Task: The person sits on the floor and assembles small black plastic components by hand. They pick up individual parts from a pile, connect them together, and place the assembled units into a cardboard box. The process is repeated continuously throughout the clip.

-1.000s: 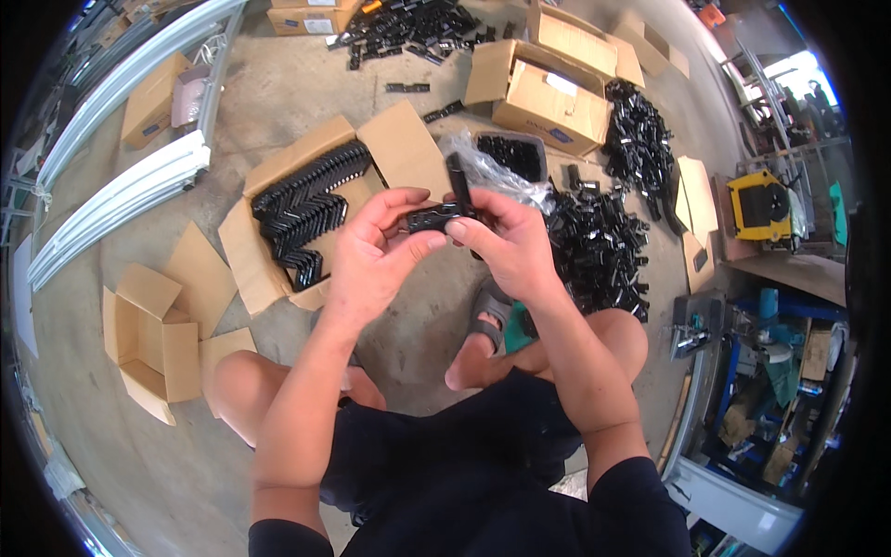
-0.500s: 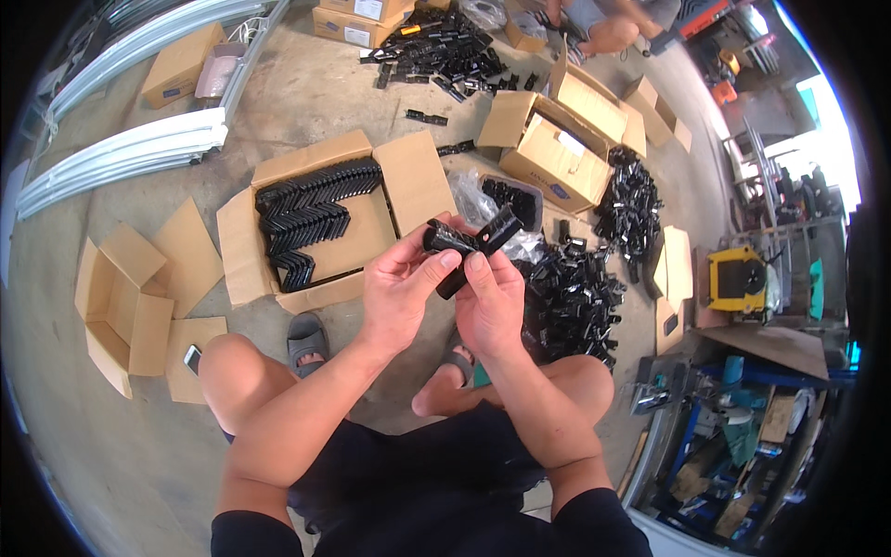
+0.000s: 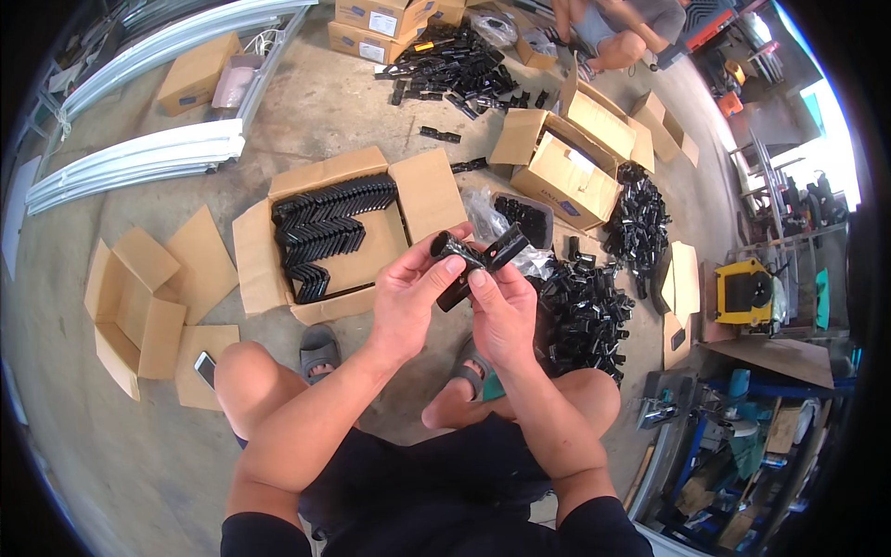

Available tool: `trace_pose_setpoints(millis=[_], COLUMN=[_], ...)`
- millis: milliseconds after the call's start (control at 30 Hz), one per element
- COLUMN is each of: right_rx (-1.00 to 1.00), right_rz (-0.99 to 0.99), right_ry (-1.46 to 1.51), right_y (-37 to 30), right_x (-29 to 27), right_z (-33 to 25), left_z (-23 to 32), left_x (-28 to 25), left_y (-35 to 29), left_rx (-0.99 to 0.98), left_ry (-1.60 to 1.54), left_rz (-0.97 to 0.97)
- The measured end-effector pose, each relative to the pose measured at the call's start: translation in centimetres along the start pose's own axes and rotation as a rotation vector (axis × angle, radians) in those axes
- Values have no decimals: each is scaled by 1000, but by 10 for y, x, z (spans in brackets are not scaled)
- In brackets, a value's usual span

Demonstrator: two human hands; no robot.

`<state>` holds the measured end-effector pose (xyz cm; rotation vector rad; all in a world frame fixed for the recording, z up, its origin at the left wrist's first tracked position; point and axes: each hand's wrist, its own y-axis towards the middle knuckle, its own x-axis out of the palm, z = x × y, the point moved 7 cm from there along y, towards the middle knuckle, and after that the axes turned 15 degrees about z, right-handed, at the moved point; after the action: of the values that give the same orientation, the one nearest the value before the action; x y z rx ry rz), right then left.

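Note:
Both my hands hold a black pipe joint (image 3: 507, 245) in front of my knees. My left hand (image 3: 406, 299) is closed round its left end, thumb on top. My right hand (image 3: 504, 311) pinches the middle, with the thumb pressed on it and the fingers behind. The far-side fingers are partly hidden. Just beyond my left hand stands an open cardboard box (image 3: 357, 269), where similar black pieces (image 3: 320, 232) lie in neat nested rows. To the right of my right hand spreads a heap of loose black pieces (image 3: 589, 311).
A plastic-lined tub (image 3: 548, 221) of small black parts stands beyond my hands. Another black pile (image 3: 464, 70) lies further off, near a crouching person (image 3: 617, 42). Open cartons (image 3: 566, 176), an empty box (image 3: 139, 311), a phone (image 3: 205, 368) and white metal profiles (image 3: 139, 162) surround me.
My hands keep their hold on the pipe joint, which has turned slightly. The whole view has shifted a little to the right and down, and more of the crouching person shows.

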<state>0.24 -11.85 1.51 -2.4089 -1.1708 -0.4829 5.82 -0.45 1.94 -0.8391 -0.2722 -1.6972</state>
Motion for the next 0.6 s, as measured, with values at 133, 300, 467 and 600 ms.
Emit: trace_pose_setpoints(millis=[133,300,467,600], right_rx=[-17,25,-88,-210], right_rz=[-49,-134,-134,-166], right_ry=[-138,-334,-544,-562], right_y=[5,12,9,5], right_x=[-2,-16,-19,-14], right_z=[-9,-22,-25,-30], left_z=[6,34,14,4], left_x=[2,7,-12,-23], left_y=[6,14,11,10], left_rx=[38,466,215,101], left_ry=[68,806,710,519], left_rz=[-4,-289,-207,-108])
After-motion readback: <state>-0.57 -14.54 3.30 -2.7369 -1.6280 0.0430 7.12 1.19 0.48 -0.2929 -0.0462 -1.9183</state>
